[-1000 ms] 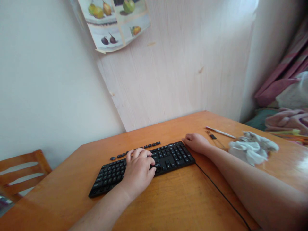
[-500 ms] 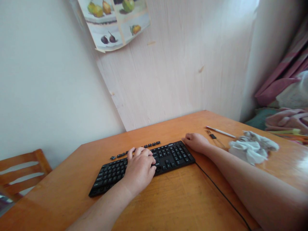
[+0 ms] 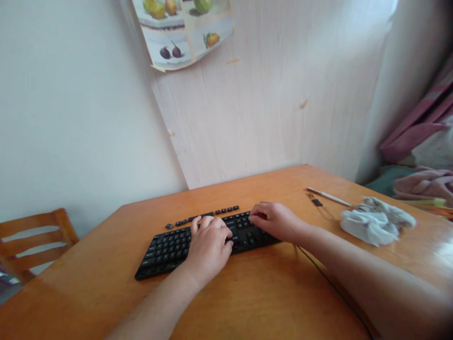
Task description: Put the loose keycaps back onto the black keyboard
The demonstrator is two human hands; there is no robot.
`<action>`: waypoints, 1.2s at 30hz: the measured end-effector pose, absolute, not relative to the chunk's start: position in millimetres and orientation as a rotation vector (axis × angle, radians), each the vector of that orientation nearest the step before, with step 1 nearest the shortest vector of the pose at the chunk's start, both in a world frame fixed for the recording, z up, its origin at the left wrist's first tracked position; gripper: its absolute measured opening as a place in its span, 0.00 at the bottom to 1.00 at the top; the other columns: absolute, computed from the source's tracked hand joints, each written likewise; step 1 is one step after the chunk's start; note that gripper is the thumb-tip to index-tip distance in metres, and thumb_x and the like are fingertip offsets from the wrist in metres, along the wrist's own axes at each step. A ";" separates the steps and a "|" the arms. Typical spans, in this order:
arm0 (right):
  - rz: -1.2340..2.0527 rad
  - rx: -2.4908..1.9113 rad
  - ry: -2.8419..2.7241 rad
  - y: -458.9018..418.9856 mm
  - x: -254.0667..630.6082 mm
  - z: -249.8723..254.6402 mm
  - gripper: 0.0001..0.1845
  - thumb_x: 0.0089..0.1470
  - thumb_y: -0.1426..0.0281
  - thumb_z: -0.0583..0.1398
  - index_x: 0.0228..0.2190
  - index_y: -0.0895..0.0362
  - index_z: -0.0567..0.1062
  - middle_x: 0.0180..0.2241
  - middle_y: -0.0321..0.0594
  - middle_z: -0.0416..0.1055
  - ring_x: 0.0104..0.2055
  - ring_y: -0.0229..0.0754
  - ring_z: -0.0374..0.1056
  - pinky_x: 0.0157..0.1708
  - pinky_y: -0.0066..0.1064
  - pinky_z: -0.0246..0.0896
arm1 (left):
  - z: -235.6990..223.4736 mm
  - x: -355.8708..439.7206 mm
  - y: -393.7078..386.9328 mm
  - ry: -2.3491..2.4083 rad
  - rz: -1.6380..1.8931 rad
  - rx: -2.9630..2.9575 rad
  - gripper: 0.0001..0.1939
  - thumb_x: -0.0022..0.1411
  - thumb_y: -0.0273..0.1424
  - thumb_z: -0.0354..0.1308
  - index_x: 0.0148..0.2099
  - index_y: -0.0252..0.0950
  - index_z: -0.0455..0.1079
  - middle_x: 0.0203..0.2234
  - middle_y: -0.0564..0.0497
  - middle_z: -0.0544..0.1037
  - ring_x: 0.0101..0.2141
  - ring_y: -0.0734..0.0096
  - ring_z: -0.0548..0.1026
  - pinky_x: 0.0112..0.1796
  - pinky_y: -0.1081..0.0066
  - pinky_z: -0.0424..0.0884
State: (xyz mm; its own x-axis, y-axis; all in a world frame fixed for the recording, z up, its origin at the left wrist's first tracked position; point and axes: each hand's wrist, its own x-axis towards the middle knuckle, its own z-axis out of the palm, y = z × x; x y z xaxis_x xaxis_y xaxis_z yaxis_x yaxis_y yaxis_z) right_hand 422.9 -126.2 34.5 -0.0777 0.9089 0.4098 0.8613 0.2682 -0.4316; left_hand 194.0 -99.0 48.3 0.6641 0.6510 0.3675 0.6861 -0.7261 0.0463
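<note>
A black keyboard (image 3: 166,252) lies at a slant on the wooden table (image 3: 244,297). My left hand (image 3: 209,241) rests over its middle keys, fingers a little bent and apart, holding nothing that I can see. Above the number keys at the right end hovers my right hand (image 3: 278,220), its fingers curled together in a pinch. Whatever may be between those fingertips is hidden. Behind the keyboard's back edge runs a row of loose black keycaps (image 3: 226,209), among them a long one (image 3: 201,217), partly behind my left fingers.
Right of my right hand lie a white pen-like stick (image 3: 329,196), a small black tool with wire loops (image 3: 317,202) and a crumpled whitish cloth (image 3: 375,222). The keyboard cable (image 3: 332,285) passes under my right forearm. A wooden chair (image 3: 38,241) stands at left.
My right hand has moved left, from beside the keyboard's right end to over its number keys, fingers still curled. My left hand stays on the keys. The view has shifted slightly.
</note>
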 end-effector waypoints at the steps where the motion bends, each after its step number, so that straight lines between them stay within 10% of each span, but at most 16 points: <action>1: 0.120 -1.548 -1.994 -130.1 414.3 36.2 0.10 0.56 0.63 0.57 0.33 0.53 0.77 0.30 0.36 0.73 0.31 0.37 0.66 0.31 0.27 0.54 | 47.7 193.9 -99.2 -1.120 -0.561 -2.771 0.05 0.55 0.29 0.61 0.34 0.45 0.75 0.37 0.52 0.75 0.47 0.58 0.66 0.57 0.48 0.46; 36: 0.250 -1.564 -2.106 -129.7 386.5 19.2 0.11 0.55 0.62 0.59 0.34 0.51 0.80 0.28 0.34 0.73 0.29 0.37 0.66 0.29 0.27 0.54 | 47.8 163.0 -65.2 -1.386 -0.896 -2.747 0.12 0.56 0.27 0.53 0.38 0.46 0.75 0.38 0.55 0.78 0.45 0.61 0.68 0.48 0.57 0.57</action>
State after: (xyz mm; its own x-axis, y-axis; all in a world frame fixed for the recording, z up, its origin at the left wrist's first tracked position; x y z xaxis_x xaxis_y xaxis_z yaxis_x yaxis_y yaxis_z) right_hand 386.5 -129.7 19.2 -0.2139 0.9353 0.2820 0.8432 0.3225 -0.4302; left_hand 163.0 -65.2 47.8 0.4703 0.7583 0.4515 0.7231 -0.6244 0.2954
